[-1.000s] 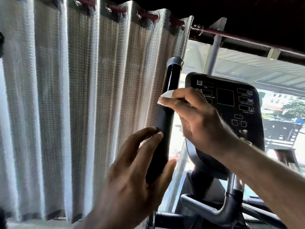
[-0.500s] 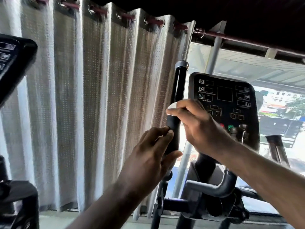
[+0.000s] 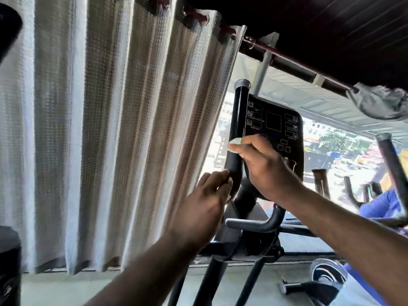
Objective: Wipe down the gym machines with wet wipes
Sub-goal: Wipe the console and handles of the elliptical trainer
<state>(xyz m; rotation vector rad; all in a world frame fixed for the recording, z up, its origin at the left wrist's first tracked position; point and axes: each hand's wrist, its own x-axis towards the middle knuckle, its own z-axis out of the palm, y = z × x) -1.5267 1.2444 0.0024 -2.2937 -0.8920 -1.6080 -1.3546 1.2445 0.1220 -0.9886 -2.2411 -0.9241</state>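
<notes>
A black upright handle [image 3: 237,120] of an exercise machine rises at the centre, with a grey cap on top. My right hand [image 3: 262,164] wraps around its middle and presses a white wet wipe [image 3: 234,142] against it; only a corner of the wipe shows. Lower down, my left hand [image 3: 205,204] holds the same handle with its fingertips curled on the grip. Just right of the handle is the machine's black console [image 3: 276,124], partly covered by my right hand.
A pale dotted curtain [image 3: 114,129] hangs close on the left. Another machine's dark parts [image 3: 8,261] sit at the left edge. Lower handlebars [image 3: 258,224] and frame tubes stand below. More black bars [image 3: 390,168] and a person in blue [image 3: 384,202] are at the right.
The view has pulled back and tilted, so the machine looks farther away. My right hand with the wipe has slid down the handle. My left hand keeps its hold lower down.
</notes>
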